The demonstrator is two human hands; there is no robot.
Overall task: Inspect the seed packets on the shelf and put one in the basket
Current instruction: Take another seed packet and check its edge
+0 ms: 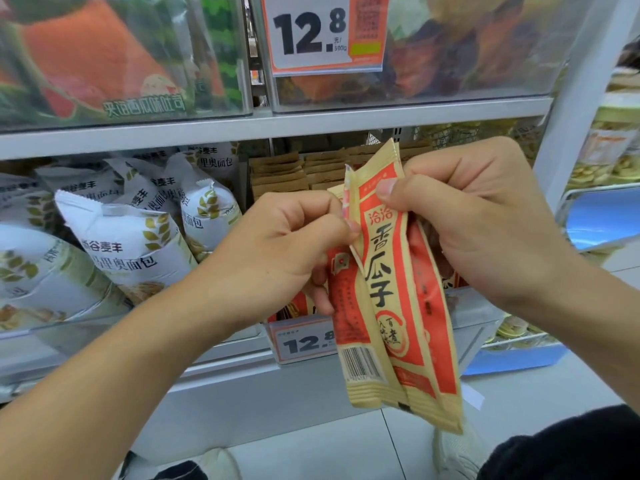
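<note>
Two seed packets (pixel 388 292), tan with red panels, held upright in front of a shop shelf (pixel 277 123). Left hand (pixel 277 251) pinching the top edge of the nearer packet, fingers curled; right hand (pixel 478 230) gripping the upper part of the other, thumb pressed on its face. Packets overlapping, touching, barcode showing low on the left one.

Step in hand, as a judgement: inspecting. Best done by fanning the packets apart so each face reads clearly, holding by the sealed edges rather than crushing the contents, then keeping one and returning the other to its bin. No basket in view, so its place cannot be told.

Behind the hands, a clear bin of more tan packets (pixel 284 171) on the lower shelf. To the left, white bread bags (pixel 131 244) with wheat motifs, piled close together. Above, a price tag (pixel 311 32) reading 12.8; a smaller tag (pixel 304 341) below, partly hidden by the packets. Pale tiled floor (pixel 311 445) underneath, a dark sleeve or knee (pixel 571 448) at lower right.
</note>
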